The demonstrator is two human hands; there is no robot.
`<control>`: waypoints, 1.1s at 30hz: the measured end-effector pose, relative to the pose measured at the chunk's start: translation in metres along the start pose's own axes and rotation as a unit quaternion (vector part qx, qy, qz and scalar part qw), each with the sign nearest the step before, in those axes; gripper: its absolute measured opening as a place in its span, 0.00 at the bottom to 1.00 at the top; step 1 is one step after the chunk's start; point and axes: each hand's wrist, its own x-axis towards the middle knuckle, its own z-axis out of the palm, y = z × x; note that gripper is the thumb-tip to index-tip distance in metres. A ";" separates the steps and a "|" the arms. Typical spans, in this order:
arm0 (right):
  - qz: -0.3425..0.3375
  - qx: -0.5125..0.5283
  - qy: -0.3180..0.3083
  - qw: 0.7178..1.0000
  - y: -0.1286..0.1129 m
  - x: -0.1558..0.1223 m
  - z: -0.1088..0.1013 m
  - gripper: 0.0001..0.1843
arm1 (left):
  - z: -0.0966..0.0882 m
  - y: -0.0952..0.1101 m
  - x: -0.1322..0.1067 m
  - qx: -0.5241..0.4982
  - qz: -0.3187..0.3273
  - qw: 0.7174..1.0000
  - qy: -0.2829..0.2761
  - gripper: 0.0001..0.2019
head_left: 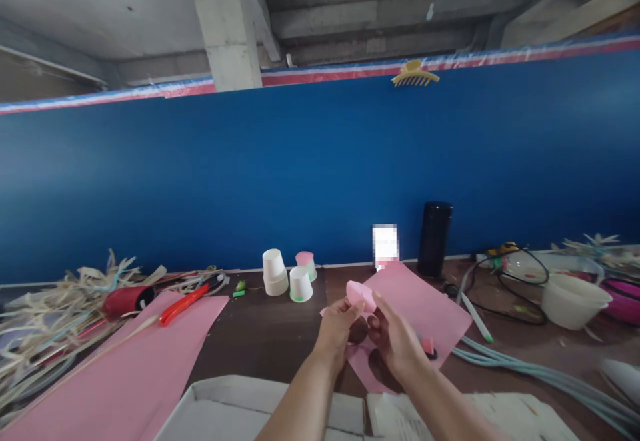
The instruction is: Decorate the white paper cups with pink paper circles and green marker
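The left hand [336, 329] pinches a small rounded pink piece [361, 296] between thumb and fingers, while the right hand [397, 336] has a fingertip against the piece's right end and its other fingers curled beneath; whether the right hand truly pinches it I cannot tell. The pink piece is raised in front of the person, over a pink sheet [415, 298] that lies aslant on the dark brown counter [255, 341]. A small red and black object [429, 346] rests on that sheet, just beside the right hand. To the left of the hands, near the blue board [310, 161], two white cups stand upside down in a stack [275, 273], with a single white cup [301, 285] and a pink-topped cup [306, 265] beside them. Farther left, a second pink sheet [135, 374] carries a red-handled tool [184, 304], near a red cylinder [129, 302] and a heap of pale strips [45, 324]. To the right, a black bottle [435, 240] stands upright by the board, and a white pen with a green end [477, 318], a bundle of pale blue cords [525, 361] and a white bowl [574, 302] lie about the counter. Pale cardboard [240, 398] fills part of the near edge, and a yellow claw clip [415, 74] grips the board's top
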 end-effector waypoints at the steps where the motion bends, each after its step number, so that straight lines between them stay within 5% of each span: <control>1: 0.019 0.012 0.012 1.000 0.000 0.002 -0.002 0.18 | -0.001 0.000 0.000 0.006 -0.009 1.000 -0.021 0.21; 8: 0.036 0.024 0.024 0.999 0.003 0.011 -0.009 0.21 | -0.004 -0.002 0.002 0.042 0.007 0.995 -0.090 0.19; 33: 0.040 0.022 0.014 0.999 -0.001 0.012 -0.013 0.21 | -0.009 -0.005 0.005 0.048 0.022 0.993 -0.102 0.16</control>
